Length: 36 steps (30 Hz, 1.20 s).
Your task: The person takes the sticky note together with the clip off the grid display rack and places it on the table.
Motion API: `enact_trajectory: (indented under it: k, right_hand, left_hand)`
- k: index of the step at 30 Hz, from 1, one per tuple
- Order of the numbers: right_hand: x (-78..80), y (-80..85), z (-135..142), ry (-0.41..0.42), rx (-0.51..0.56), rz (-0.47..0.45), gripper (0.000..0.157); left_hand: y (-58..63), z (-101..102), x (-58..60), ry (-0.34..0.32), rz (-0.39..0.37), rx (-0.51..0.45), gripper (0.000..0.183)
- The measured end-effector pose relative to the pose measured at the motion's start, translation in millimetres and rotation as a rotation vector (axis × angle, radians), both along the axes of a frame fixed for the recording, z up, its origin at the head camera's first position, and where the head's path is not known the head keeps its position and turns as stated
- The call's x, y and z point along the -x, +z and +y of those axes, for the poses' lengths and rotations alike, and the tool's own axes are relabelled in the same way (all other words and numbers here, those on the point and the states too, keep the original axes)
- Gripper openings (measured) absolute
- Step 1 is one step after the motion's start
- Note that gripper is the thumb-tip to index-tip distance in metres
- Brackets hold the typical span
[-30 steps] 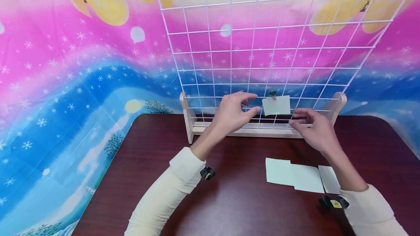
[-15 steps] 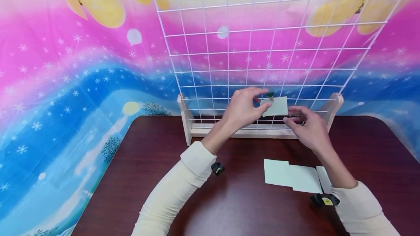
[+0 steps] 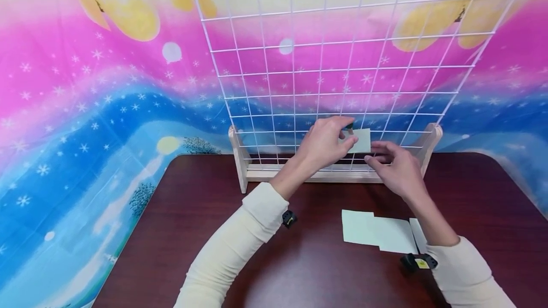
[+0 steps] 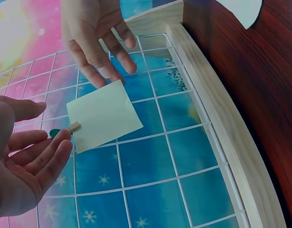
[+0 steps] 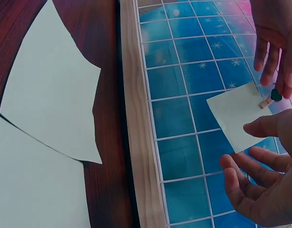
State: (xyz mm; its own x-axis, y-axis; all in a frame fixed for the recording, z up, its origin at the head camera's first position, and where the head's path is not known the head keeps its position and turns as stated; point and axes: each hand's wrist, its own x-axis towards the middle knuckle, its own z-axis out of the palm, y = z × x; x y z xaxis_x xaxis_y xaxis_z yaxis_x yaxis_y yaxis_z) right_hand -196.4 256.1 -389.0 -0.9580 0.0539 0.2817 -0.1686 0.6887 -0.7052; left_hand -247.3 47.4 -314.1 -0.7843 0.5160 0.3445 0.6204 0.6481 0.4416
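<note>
A pale green square note (image 3: 363, 140) hangs low on a white wire grid (image 3: 210, 51). On its edge sits a small wooden clothespin (image 4: 74, 127) with a green heart on the end. My left hand (image 3: 323, 141) is at the note's left side, its fingers close around the heart end, thumb apart from them in the left wrist view. At the opposite edge is my right hand (image 3: 400, 168), fingers loosely bent. In the right wrist view its thumb overlaps the note (image 5: 236, 114), and the other fingers lie just below the note's corner.
The grid stands in a light wooden base (image 3: 334, 176) on a dark red-brown table (image 3: 308, 260). Several more pale notes (image 3: 396, 235) lie on the table in front, partly under my right forearm. A colourful cloth (image 3: 128, 108) with snowflakes hangs behind.
My left hand has moved right, from beside the note to the clothespin, now partly covering both. My right hand has stayed by the right edge. The view has shifted slightly.
</note>
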Motion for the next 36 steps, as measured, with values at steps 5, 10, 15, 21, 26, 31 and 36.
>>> enact_trajectory:
  k: [5,10,15,21,26,31,36]
  right_hand:
    - [4.5,-2.4,-4,-0.011,0.008,0.011,0.046]
    - [9.7,-5.8,-8,-0.035,0.004,0.05,0.038]
    - [12.5,-9.0,-9,-0.046,-0.024,0.067,0.031]
    - [12.3,-8.8,-8,-0.046,-0.015,0.076,0.028]
    - [11.6,-7.3,-6,-0.041,-0.005,0.065,0.027]
    - [10.8,-6.0,-5,-0.033,0.006,0.062,0.026]
    - [10.2,-4.4,-3,-0.028,0.003,0.062,0.025]
  left_hand:
    - [-1.8,4,2.5,0.002,0.09,0.059,0.044]
    - [-7.1,4,6.1,0.032,0.157,0.061,0.035]
    - [-15.1,2,8.0,0.05,0.219,0.011,0.028]
    - [-23.8,2,10.1,0.089,0.328,-0.028,0.022]
    - [-26.3,4,10.3,0.136,0.392,-0.04,0.017]
    - [-29.9,6,9.4,0.165,0.435,-0.049,0.015]
    - [-33.5,6,13.0,0.141,0.459,-0.084,0.014]
